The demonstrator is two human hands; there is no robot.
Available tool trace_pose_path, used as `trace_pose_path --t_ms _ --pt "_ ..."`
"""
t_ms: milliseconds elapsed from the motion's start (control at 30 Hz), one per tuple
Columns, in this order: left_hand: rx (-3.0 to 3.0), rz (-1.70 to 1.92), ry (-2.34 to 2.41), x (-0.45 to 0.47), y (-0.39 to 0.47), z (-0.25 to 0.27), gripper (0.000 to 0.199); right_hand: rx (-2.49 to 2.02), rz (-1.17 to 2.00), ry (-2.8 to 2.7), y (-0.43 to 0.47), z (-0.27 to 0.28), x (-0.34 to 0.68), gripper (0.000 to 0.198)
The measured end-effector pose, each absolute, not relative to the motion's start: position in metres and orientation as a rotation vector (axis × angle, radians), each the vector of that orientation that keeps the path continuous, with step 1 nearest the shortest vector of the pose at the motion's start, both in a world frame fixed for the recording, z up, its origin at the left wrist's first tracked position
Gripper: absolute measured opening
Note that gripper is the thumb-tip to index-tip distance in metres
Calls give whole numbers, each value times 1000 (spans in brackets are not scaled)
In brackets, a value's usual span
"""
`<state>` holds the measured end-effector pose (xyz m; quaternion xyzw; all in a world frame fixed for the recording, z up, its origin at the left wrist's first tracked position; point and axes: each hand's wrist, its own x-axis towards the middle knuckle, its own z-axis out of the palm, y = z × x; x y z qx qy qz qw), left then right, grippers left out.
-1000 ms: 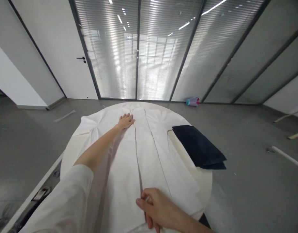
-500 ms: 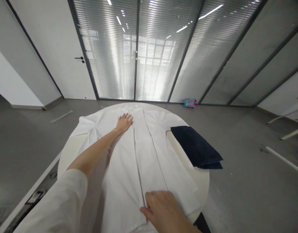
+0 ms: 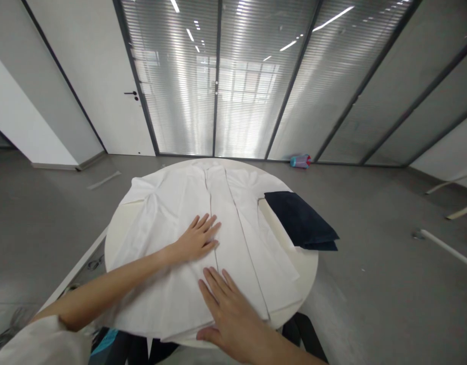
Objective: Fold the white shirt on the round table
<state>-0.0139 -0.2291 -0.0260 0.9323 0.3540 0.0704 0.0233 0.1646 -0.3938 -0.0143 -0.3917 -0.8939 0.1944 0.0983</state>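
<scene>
Hands x2, left hand [image 3: 197,238] & right hand [image 3: 228,309], both flat, fingers spread, on 1 white shirt [image 3: 233,238]; 1 navy folded cloth [image 3: 300,220] beside.

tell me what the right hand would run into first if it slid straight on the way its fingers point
Probably the left hand. The right hand lies flat on the white shirt, fingers pointing up and slightly left, and the left hand's fingertips rest on the shirt just beyond them. Depth looks similar, though that is hard to judge.

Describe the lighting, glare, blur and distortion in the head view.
Head view: ceiling strip lights glare in streaks across the glass wall; wide-angle distortion splays the wall frames outward; the left hand and right hand lie sharp on the white shirt, the left forearm slightly blurred; shadows on the round table are soft.
</scene>
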Motion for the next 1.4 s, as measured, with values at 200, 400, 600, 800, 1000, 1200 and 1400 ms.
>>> trace_pose_path --t_ms 200,400,600,800,1000,1200,1400 --pt "2936 231 878 -25 -300 -22 54 -1099 552 -2657 -428 -16 169 87" --pt "2806 162 640 -61 -377 1 56 -980 461 -2607 -426 6 221 37" --pt "2678 333 844 -112 -402 11 62 -1266 199 -2506 -415 -11 267 54" --pt "2710 454 941 -134 -392 -1 55 -1195 232 -2424 -415 -27 274 47" --pt "2691 515 819 -123 -382 -6 42 -1102 426 -2279 -413 -35 282 35" --pt "2464 841 912 -115 -359 -4 25 -1060 609 -2006 -391 -17 276 20" --pt "1994 1077 1339 -99 -287 8 47 -1228 731 -1706 -300 9 260 31"
